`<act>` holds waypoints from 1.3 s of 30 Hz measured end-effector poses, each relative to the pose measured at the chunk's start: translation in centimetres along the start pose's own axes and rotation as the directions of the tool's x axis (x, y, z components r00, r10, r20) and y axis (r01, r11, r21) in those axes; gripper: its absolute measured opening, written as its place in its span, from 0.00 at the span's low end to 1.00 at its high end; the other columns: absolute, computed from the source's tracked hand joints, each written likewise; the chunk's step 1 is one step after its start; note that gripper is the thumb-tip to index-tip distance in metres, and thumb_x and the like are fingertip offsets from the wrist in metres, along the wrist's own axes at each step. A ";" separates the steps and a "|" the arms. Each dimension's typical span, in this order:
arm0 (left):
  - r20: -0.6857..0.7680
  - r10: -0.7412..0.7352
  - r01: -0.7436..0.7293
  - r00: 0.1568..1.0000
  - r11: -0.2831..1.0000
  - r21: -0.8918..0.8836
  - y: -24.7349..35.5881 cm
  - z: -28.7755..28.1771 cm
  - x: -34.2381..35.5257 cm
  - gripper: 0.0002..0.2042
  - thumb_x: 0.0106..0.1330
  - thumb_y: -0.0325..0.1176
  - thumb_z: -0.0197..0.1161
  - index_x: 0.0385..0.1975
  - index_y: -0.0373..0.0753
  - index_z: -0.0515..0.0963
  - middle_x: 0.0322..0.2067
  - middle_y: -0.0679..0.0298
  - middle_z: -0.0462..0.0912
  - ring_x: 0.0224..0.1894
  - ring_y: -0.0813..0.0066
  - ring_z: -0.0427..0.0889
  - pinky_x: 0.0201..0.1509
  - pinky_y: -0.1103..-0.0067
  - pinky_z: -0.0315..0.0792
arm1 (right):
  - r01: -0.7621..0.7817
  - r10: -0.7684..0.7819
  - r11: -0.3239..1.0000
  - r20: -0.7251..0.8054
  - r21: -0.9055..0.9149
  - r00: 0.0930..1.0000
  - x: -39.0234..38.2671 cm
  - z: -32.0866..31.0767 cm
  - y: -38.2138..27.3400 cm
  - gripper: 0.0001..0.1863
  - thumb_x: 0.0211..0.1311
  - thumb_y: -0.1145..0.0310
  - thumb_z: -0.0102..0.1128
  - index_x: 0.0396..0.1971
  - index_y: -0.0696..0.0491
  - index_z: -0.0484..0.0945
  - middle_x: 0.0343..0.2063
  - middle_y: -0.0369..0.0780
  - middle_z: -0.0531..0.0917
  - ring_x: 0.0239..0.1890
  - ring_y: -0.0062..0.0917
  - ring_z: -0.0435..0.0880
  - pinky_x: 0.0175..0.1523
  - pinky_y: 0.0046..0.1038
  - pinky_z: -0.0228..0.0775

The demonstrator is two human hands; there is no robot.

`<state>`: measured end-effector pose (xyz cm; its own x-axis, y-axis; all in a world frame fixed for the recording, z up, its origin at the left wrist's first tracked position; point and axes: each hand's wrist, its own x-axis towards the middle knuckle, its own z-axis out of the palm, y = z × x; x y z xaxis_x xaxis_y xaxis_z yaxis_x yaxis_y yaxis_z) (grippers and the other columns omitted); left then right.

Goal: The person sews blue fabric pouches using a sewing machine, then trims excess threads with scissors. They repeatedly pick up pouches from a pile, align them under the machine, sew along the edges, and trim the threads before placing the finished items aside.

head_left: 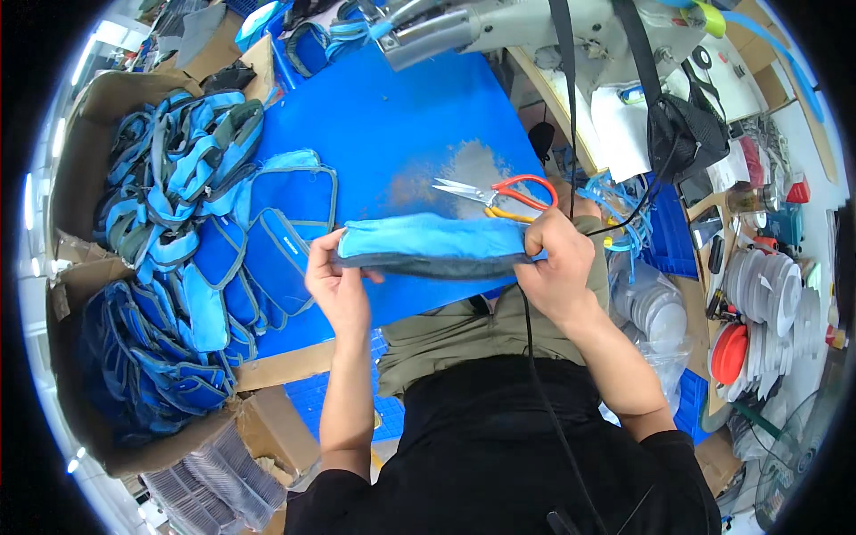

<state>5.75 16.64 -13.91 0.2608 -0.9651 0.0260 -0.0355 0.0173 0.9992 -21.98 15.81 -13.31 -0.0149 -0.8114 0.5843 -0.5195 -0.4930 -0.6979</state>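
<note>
A padded fabric strip [428,239], light blue on top with a dark grey lower edge, is stretched level in front of my body. My left hand [339,283] pinches its left end between thumb and fingers. The other end is in my right hand [557,267], whose fingers are curled round it. Just beyond the strip, scissors [489,195] with one red and one yellow handle lie on the blue tabletop [374,116], blades pointing left. Blue fabric pieces [290,245] with grey edging spread over the table to the left of my left hand.
At the left, a cardboard box [76,178] holds piled blue and grey strips [183,169]; blue pieces [152,357] fill another below it. A sewing machine [499,34] overhangs the far edge. Black straps and a cable hang near my right hand. White spools [767,285] stand right.
</note>
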 end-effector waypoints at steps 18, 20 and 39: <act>0.362 -0.297 0.466 0.884 0.630 -0.621 8.6 -2.3 -5.3 0.36 0.61 0.35 0.63 0.70 0.27 0.62 0.64 0.43 0.75 0.65 0.49 0.77 0.69 0.56 0.71 | -0.532 0.387 -0.191 0.561 0.825 0.732 5.9 -1.0 -7.8 0.21 0.78 0.57 0.51 0.59 0.55 0.75 0.55 0.40 0.80 0.60 0.28 0.78 0.63 0.34 0.74; 0.326 -0.264 0.411 0.908 0.711 -0.570 9.2 -1.4 -5.4 0.39 0.60 0.35 0.65 0.71 0.28 0.60 0.66 0.44 0.72 0.66 0.49 0.75 0.70 0.57 0.71 | -0.616 0.365 -0.341 0.704 0.710 0.610 6.8 -1.1 -8.2 0.23 0.77 0.56 0.53 0.63 0.54 0.73 0.58 0.40 0.80 0.61 0.29 0.79 0.66 0.35 0.72; 0.160 -0.099 0.175 0.982 0.791 -0.586 10.8 -1.0 2.2 0.33 0.60 0.24 0.63 0.69 0.31 0.64 0.60 0.49 0.76 0.62 0.53 0.78 0.67 0.58 0.72 | -0.686 0.343 0.509 0.608 0.520 0.716 12.9 3.2 -5.8 0.11 0.72 0.67 0.65 0.47 0.58 0.82 0.36 0.33 0.85 0.36 0.11 0.80 0.42 0.17 0.72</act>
<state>6.87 14.91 -3.01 0.1053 -0.9914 -0.0779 0.5829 -0.0019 0.8125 -16.44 7.15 -3.06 0.3308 -0.9409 -0.0727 0.1904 0.1420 -0.9714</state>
